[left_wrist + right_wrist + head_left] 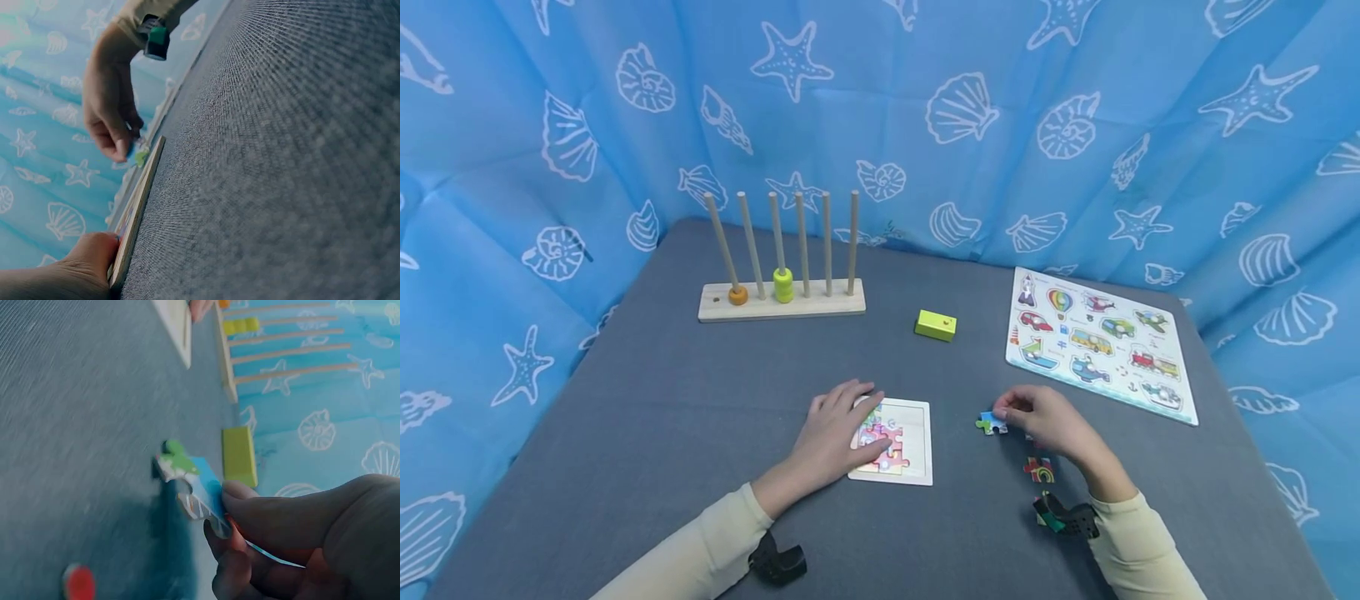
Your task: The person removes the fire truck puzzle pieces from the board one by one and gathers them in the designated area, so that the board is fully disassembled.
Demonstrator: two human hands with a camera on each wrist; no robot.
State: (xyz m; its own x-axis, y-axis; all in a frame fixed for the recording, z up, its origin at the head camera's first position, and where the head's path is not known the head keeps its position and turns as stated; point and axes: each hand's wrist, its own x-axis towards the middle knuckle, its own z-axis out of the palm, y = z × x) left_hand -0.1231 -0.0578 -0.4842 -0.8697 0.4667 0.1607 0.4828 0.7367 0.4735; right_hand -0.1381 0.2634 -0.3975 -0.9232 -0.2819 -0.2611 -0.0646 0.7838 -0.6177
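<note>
My left hand [829, 432] rests over the left side of a small square jigsaw tray [919, 442], fingers spread and thumb lying on the joined pink pieces [891, 457]. In the left wrist view, the thumb [97, 253] touches the tray's edge. To the right of the tray, my right hand [1051, 419] pinches a blue and green jigsaw piece [203, 487] between thumb and fingers. The piece looks tilted and raised off the cloth in the right wrist view. A red piece with a yellow arc [1040, 470] lies below that hand; another piece is partly hidden under the wrist.
At the back left stands a wooden rack of upright pegs [790, 308] with orange and green rings. A yellow-green block [936, 325] lies beyond the tray. A vehicle picture board [1093, 379] lies at the right. A blue shell-patterned curtain [880, 108] hangs behind the grey table.
</note>
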